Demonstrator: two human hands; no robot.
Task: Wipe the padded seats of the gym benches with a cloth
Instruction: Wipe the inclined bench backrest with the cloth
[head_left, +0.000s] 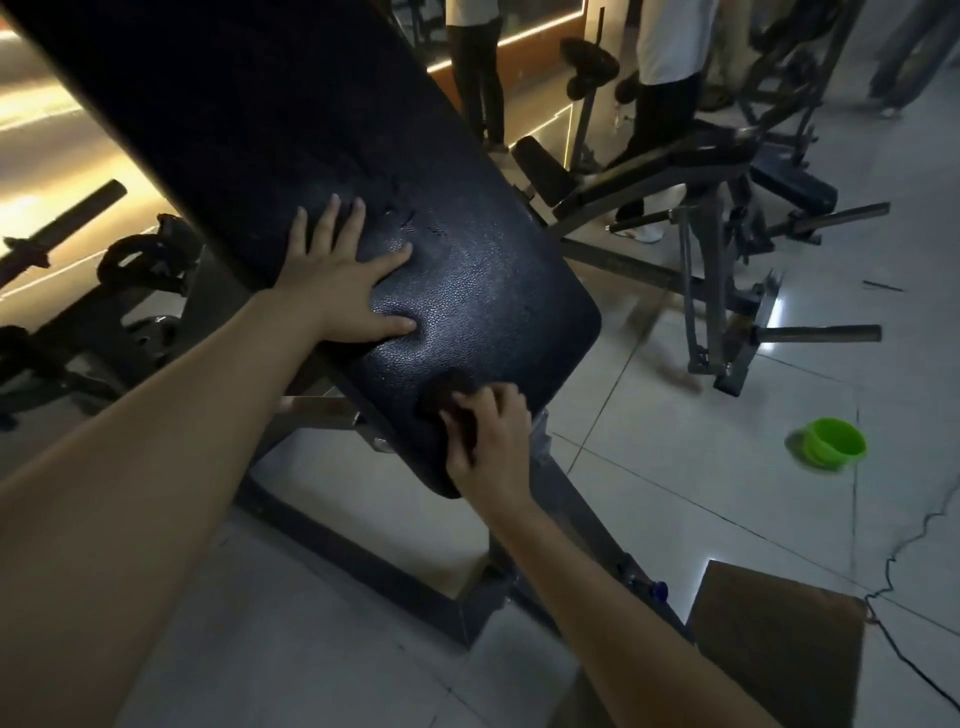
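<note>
Left hand (343, 291), flat and spread, is bracing the pad (493, 291) so right hand (488, 436) is pressing its gripped cloth (449, 387) firmly

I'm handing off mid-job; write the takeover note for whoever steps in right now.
Left hand: open, flat on the bench pad.
Right hand: grips the dark cloth against the pad's near end.
Done: wiping under way here; how much is clean cannot be told.
Left: the rest of this pad, then the bench behind.
Green tub on the floor, right.
</note>
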